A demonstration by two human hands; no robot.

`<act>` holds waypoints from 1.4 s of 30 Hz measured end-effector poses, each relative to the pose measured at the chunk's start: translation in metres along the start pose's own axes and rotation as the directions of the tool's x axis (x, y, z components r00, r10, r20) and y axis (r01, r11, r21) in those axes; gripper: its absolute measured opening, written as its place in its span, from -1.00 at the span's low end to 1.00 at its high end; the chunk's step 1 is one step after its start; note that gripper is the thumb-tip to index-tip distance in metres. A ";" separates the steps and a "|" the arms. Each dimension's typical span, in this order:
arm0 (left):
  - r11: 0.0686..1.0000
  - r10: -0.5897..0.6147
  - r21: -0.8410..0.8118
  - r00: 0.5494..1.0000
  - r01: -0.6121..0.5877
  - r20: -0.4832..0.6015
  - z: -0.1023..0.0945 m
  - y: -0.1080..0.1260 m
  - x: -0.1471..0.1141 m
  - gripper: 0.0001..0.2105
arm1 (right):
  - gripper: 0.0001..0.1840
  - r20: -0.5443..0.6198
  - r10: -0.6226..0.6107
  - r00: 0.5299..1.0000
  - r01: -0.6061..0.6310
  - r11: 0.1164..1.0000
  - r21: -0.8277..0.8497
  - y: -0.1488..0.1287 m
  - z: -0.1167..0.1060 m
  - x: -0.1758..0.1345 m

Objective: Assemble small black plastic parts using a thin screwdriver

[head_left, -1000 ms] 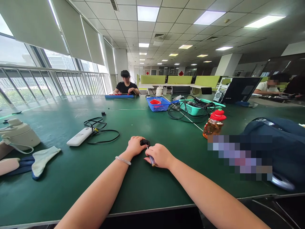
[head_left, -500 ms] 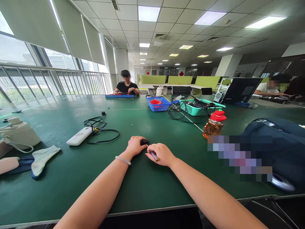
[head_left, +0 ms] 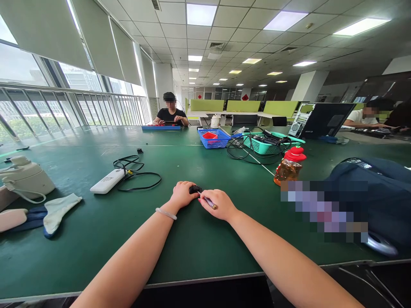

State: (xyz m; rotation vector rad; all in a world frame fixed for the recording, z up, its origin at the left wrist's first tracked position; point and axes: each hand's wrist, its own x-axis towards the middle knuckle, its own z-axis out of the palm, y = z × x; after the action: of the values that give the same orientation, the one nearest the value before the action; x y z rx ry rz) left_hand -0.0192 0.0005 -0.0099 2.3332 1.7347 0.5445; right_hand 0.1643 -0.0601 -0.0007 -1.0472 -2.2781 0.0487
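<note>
My left hand [head_left: 183,194], with a pale bracelet on the wrist, is closed on a small black object [head_left: 195,189] on the green table. What kind of thing it is, I cannot make out. In my right hand [head_left: 220,204] is a slim screwdriver [head_left: 210,202] with a purplish handle and a gold-coloured end. It lies slanted, its handle end toward me, and its thin tip points at the black object. Whether the tip touches it is too small to tell. The fingers of both hands are close together.
On the left are a white power bank [head_left: 108,181] with a black cable, a cream bottle [head_left: 27,177] and a cloth [head_left: 59,211]. To the right stand a red-capped bottle [head_left: 289,167] and a dark bag [head_left: 375,192]. Blue [head_left: 213,139] and green baskets [head_left: 265,148] lie ahead; a person sits opposite.
My right hand has shifted slightly right and the screwdriver's handle has swung a little to the right, lying flatter. My left hand still holds the black object in nearly the same place.
</note>
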 end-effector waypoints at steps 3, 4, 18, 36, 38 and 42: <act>1.000 -0.001 0.000 1.000 0.001 -0.003 0.000 0.000 0.000 -0.61 | -0.82 -0.013 0.005 1.000 -0.004 1.000 0.011 0.002 0.001 0.000; 1.000 -0.001 -0.001 1.000 0.001 -0.004 0.000 0.000 0.000 -0.61 | -0.81 -0.017 0.002 1.000 -0.002 1.000 0.013 0.003 0.002 0.000; 1.000 0.001 -0.029 1.000 -0.002 -0.010 -0.002 0.002 -0.002 -0.64 | -0.77 -0.023 -0.036 0.999 0.036 0.999 -0.016 0.002 0.001 0.000; 0.990 0.056 -0.127 0.998 -0.060 -0.040 -0.001 0.002 -0.003 -0.57 | -0.77 -0.058 -0.032 0.998 0.030 0.999 -0.043 0.003 0.002 0.000; 0.989 0.053 -0.138 0.998 -0.058 -0.042 -0.001 0.002 -0.003 -0.55 | -0.78 -0.065 -0.022 0.998 0.019 0.998 -0.054 0.003 0.001 0.001; 0.987 0.052 -0.148 0.998 -0.056 -0.033 -0.001 0.002 -0.003 -0.56 | -0.84 -0.060 0.029 0.998 -0.033 0.996 -0.078 0.002 0.000 0.001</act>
State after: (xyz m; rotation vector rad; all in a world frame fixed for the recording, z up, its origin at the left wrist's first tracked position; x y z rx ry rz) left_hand -0.0191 -0.0026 -0.0085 2.2848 1.5871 0.6947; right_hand 0.1648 -0.0579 -0.0007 -1.1099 -2.2270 -0.0585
